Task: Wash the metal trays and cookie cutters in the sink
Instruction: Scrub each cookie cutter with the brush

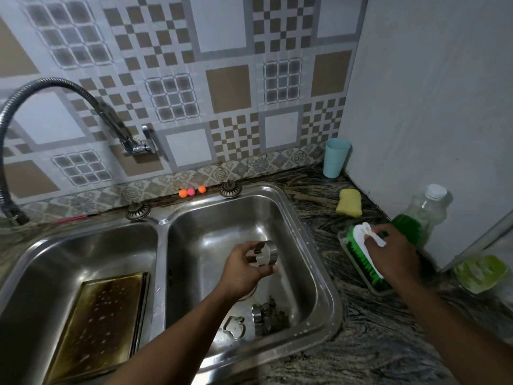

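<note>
My left hand (244,269) pinches a shiny metal cookie cutter (267,252) and holds it above the right basin of the steel double sink (319,269). Several more cookie cutters (259,319) lie on the floor of that basin near its front. In the left basin a stained metal tray (102,320) leans tilted, its surface brown and spotted. My right hand (394,252) grips the white handle of a green-bristled scrub brush (363,252) that lies in a small clear dish (358,269) on the counter to the right of the sink.
A flexible metal tap (55,87) arches over the left basin from the tiled wall. On the dark marbled counter (374,343) stand a bottle of green liquid (419,218), a yellow sponge (349,202), a light blue cup (336,157) and a green-tinted container (483,273).
</note>
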### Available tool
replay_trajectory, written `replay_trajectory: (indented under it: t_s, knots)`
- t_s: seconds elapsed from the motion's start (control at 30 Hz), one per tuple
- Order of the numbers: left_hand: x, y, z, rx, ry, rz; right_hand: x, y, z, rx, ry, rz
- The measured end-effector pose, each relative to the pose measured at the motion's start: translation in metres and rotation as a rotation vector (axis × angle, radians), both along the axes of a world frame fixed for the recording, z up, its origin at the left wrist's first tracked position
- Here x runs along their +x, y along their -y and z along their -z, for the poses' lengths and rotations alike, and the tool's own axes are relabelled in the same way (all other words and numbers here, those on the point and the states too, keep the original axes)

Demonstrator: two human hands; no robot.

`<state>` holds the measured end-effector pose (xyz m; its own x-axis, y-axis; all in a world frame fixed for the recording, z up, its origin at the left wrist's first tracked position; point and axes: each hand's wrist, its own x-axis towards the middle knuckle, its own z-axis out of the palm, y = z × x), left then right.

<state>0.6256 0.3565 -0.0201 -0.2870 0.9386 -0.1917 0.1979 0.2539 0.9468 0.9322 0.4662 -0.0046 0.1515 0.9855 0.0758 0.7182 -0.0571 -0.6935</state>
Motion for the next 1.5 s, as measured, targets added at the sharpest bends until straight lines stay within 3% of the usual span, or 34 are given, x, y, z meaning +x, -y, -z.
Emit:
replay_trajectory:
  t_s: [0.17,0.33,0.47,0.6,0.7,0.83,0.9,1.07,1.17,1.4,1.5]
  knots:
    - [-0.017,0.009,-0.012,0.033,-0.05,0.006,-0.047,0.007,-0.031,0.117,-0.157,-0.096]
    - [-0.035,0.019,-0.025,0.11,-0.035,0.04,-0.142,0.045,-0.054,0.172,-0.295,-0.363]
    - [-0.059,0.031,-0.029,0.131,-0.046,0.043,-0.185,0.071,-0.043,0.227,-0.167,-0.565]
    - [-0.083,0.05,-0.025,0.112,0.009,0.012,-0.204,0.074,-0.041,0.29,-0.193,-0.505]
    - [-0.103,0.055,-0.025,0.108,0.04,0.041,-0.232,0.09,-0.048,0.4,-0.154,-0.696]
    - [-0.125,0.069,-0.027,0.082,0.102,0.058,-0.247,0.087,-0.051,0.412,-0.183,-0.624]
    - [-0.134,0.072,-0.034,0.088,0.182,0.057,-0.263,0.095,-0.054,0.444,-0.191,-0.698]
    - [-0.162,0.084,-0.045,0.112,0.519,0.052,-0.277,0.092,-0.048,0.352,-0.3,-0.544]
    - [-0.177,0.086,-0.049,0.126,0.695,0.116,-0.298,0.109,-0.042,0.311,-0.359,-0.577]
    - [-0.203,0.093,-0.051,0.12,0.736,0.103,-0.321,0.13,-0.034,0.283,-0.418,-0.558]
    - [-0.215,0.097,-0.049,0.096,0.73,0.093,-0.319,0.133,-0.019,0.228,-0.321,-0.513]
